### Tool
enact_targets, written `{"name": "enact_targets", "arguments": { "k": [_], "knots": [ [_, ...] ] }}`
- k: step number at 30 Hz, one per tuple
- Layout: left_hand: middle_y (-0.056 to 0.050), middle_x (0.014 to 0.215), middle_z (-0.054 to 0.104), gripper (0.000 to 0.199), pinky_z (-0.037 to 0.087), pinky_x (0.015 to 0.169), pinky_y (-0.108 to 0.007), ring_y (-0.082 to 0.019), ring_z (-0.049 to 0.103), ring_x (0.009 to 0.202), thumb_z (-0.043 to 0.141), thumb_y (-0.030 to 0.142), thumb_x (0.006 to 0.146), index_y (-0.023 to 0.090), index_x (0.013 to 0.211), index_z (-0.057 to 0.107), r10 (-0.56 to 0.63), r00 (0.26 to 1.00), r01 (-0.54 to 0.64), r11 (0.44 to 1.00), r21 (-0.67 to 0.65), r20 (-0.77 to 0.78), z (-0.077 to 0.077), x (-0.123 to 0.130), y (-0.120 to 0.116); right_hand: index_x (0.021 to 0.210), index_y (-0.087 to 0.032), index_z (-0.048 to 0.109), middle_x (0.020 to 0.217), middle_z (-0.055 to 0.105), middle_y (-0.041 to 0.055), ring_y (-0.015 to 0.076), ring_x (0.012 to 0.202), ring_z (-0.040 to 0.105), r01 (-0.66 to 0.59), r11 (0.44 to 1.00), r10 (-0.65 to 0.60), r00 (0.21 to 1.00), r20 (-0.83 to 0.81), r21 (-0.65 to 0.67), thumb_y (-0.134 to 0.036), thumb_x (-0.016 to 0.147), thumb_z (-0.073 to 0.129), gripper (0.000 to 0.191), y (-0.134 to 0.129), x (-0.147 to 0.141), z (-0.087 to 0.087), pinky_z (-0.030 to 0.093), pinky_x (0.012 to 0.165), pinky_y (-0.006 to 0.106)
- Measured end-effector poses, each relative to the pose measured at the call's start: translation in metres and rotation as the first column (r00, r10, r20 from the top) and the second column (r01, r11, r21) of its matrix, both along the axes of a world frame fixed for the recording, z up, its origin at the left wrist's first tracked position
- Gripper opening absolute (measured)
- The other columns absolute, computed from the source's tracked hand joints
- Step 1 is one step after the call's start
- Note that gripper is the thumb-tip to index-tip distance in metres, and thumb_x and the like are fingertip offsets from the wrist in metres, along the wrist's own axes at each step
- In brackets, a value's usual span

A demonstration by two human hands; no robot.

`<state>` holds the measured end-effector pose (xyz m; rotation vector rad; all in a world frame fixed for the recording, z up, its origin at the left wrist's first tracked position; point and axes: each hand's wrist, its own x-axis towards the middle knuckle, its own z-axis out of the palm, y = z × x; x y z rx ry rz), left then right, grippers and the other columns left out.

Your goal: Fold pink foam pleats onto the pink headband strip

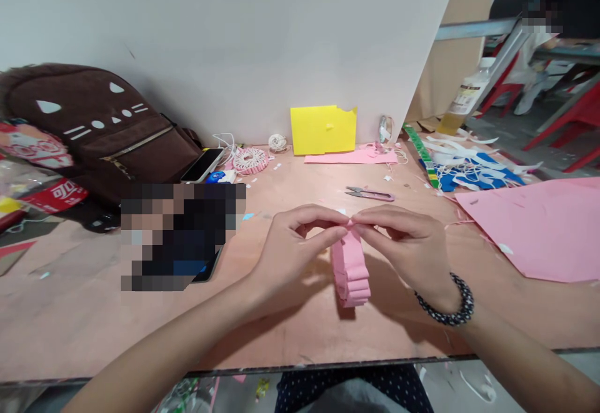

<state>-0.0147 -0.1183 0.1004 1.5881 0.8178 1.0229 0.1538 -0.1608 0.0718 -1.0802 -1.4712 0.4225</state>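
A pink folded strip piece (351, 269) with wavy ridges hangs over the middle of the table, near its front edge. My left hand (300, 241) pinches its top from the left, thumb and fingertips pressed together. From the right, my right hand (407, 244) pinches the same top, its fingertips meeting those of the left. A dark beaded band circles the right wrist. Just beyond the hands lie small thread snips (370, 194).
A brown backpack (94, 125), a cola bottle (60, 194) and a blurred-out dark device stand left. Behind are a pink ring (250, 161) and a yellow card (323, 130). On the right lie a pink sheet (548, 232), paper scraps and a bottle (466, 100).
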Motion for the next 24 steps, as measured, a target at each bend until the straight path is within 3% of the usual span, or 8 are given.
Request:
{"name": "enact_targets", "arguments": {
  "k": [5,12,18,24],
  "knots": [
    [-0.001,0.079,0.073,0.009,0.053,0.072,-0.022,-0.013,0.066,0.077,0.071,0.012,0.074,0.02,0.074,0.073,0.031,0.999,-0.03,0.999,0.038,-0.013,-0.004,-0.001,0.001,0.088,-0.025,0.075,0.088,0.076,0.0019,0.0194,0.081,0.07,0.008,0.995,-0.009,1.0,-0.004,-0.096,-0.026,0.079,0.07,0.01,-0.001,-0.002,0.004,0.057,0.075,0.034],
    [-0.001,0.08,0.072,0.007,0.053,0.073,-0.022,-0.013,0.066,0.077,0.075,0.017,0.072,0.019,0.079,0.073,0.004,0.999,-0.006,0.999,0.049,0.035,-0.003,-0.002,0.0,0.086,-0.026,0.073,0.086,0.075,-0.0003,0.0163,0.082,0.067,-0.029,0.999,0.027,0.998,0.064,0.019,-0.015,0.079,0.07,0.013,-0.001,0.0,0.001,0.052,0.078,0.032],
    [0.0,0.081,0.071,0.006,0.052,0.074,-0.02,-0.011,0.066,0.079,0.073,0.014,0.074,0.018,0.078,0.072,0.042,0.998,-0.046,0.996,0.081,0.044,-0.006,-0.002,0.001,0.088,-0.023,0.072,0.084,0.074,-0.0012,0.0128,0.077,0.065,0.001,1.0,-0.002,0.997,0.082,0.007,-0.019,0.077,0.073,0.011,-0.002,-0.003,0.003,0.05,0.072,0.027],
    [-0.001,0.088,0.07,0.01,0.051,0.082,-0.024,-0.013,0.064,0.087,0.074,0.016,0.075,0.019,0.083,0.071,0.003,0.999,-0.01,0.985,0.175,0.046,-0.012,-0.005,0.002,0.087,-0.022,0.072,0.085,0.074,-0.0009,0.0116,0.081,0.066,-0.027,0.999,0.022,0.995,0.102,0.047,-0.014,0.08,0.069,0.011,0.0,-0.001,0.001,0.051,0.077,0.025]
  ]
}}
